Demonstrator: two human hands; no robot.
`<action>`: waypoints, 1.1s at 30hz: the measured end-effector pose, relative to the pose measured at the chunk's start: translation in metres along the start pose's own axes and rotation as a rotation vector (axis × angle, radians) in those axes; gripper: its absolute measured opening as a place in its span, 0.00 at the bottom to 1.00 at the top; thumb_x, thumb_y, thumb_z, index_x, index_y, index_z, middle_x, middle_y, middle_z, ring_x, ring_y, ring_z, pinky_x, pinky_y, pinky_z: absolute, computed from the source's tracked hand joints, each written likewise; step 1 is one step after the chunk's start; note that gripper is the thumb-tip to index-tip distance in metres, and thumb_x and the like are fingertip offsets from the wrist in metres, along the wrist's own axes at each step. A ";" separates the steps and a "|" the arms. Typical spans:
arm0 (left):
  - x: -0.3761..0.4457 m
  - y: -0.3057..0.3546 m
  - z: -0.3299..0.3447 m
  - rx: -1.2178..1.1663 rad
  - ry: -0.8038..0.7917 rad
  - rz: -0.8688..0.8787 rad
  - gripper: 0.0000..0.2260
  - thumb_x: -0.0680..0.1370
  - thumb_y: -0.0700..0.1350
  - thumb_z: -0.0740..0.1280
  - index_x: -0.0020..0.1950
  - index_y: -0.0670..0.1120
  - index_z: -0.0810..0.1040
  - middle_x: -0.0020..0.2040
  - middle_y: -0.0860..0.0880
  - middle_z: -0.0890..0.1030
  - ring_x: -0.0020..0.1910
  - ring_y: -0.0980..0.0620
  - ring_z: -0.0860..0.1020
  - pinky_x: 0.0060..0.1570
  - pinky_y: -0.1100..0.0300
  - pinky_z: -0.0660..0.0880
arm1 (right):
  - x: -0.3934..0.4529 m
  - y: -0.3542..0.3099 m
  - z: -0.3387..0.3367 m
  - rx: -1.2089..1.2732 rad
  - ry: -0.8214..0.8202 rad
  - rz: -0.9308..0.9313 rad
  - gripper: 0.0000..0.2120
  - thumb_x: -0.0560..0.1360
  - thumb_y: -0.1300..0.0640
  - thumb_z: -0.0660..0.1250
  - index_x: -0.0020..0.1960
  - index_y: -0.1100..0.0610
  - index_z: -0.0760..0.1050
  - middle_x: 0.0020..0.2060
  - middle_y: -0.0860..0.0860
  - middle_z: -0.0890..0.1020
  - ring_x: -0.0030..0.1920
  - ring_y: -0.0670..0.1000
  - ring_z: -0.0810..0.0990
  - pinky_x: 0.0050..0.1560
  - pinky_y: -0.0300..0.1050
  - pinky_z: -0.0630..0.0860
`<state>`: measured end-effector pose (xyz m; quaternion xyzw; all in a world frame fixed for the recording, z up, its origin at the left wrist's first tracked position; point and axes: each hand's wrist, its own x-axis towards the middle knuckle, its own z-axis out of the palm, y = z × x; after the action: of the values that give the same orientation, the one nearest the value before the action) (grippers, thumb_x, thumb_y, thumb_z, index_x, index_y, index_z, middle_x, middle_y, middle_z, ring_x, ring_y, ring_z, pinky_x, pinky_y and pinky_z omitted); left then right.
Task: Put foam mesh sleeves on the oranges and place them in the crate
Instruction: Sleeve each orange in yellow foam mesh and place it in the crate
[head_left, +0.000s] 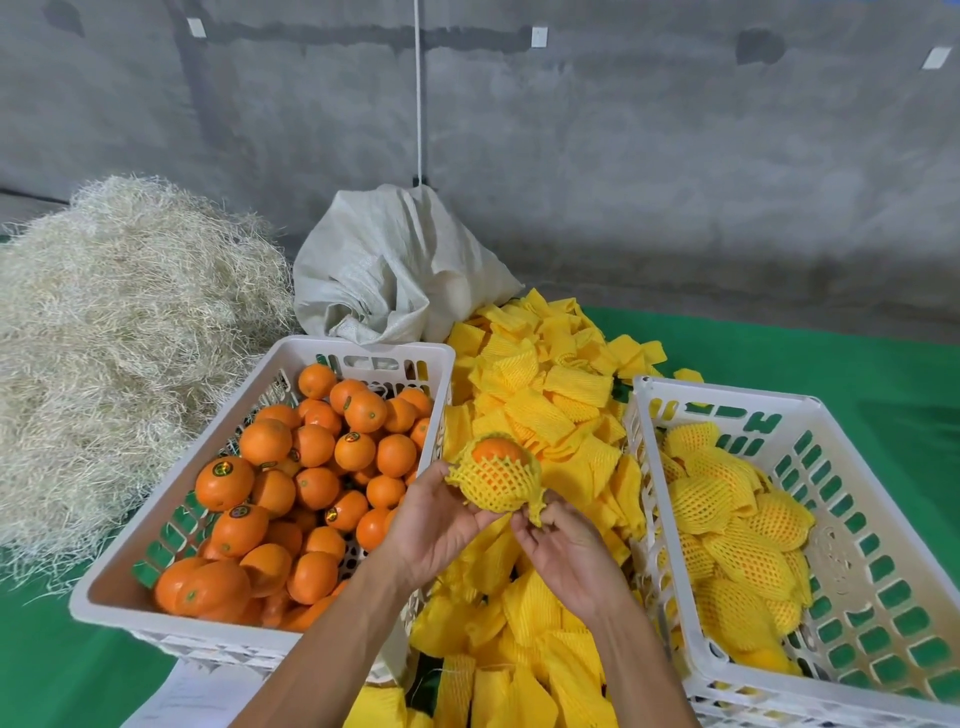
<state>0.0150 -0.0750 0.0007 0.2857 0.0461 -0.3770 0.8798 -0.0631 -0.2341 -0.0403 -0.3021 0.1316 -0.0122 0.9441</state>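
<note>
1. The left crate (156, 525) holds a large heap of bare oranges (291, 488): most of the work seems left.
2. The right crate (852, 587) holds about a dozen sleeved oranges (737, 551), so a share is done.
3. A pile of foam mesh sleeves (540, 395) lies between the crates.
4. Over this pile, the left hand (436, 519) cups the orange in hand (496, 449), its sleeve (493, 480) nearly on; the right hand (566, 551) has its fingers pinched on the sleeve's tail.

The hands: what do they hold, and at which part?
The left hand holds the half-sleeved orange from below. The right hand pinches the lower end of its foam mesh sleeve.
</note>
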 end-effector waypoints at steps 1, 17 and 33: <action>0.000 0.000 -0.001 0.003 0.006 -0.003 0.26 0.78 0.41 0.62 0.75 0.33 0.66 0.70 0.30 0.75 0.70 0.30 0.74 0.60 0.36 0.79 | -0.001 -0.002 0.001 -0.076 -0.014 -0.034 0.11 0.75 0.72 0.64 0.55 0.64 0.79 0.52 0.58 0.83 0.50 0.53 0.83 0.50 0.46 0.81; 0.007 0.004 -0.008 -0.064 -0.075 -0.082 0.26 0.78 0.40 0.60 0.75 0.32 0.65 0.71 0.29 0.73 0.68 0.31 0.76 0.66 0.36 0.75 | -0.002 -0.005 -0.001 -1.564 0.013 -0.500 0.36 0.83 0.60 0.62 0.79 0.31 0.50 0.75 0.49 0.60 0.73 0.55 0.67 0.52 0.54 0.79; -0.004 -0.009 -0.003 0.606 -0.124 0.049 0.19 0.78 0.23 0.58 0.66 0.32 0.77 0.66 0.37 0.80 0.67 0.40 0.79 0.66 0.44 0.75 | -0.001 -0.027 0.025 -1.496 0.256 -0.240 0.41 0.63 0.18 0.65 0.58 0.52 0.78 0.58 0.48 0.77 0.59 0.54 0.78 0.58 0.54 0.77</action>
<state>0.0068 -0.0755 -0.0051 0.5128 -0.1290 -0.3689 0.7644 -0.0562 -0.2422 -0.0053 -0.8688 0.1794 -0.0571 0.4580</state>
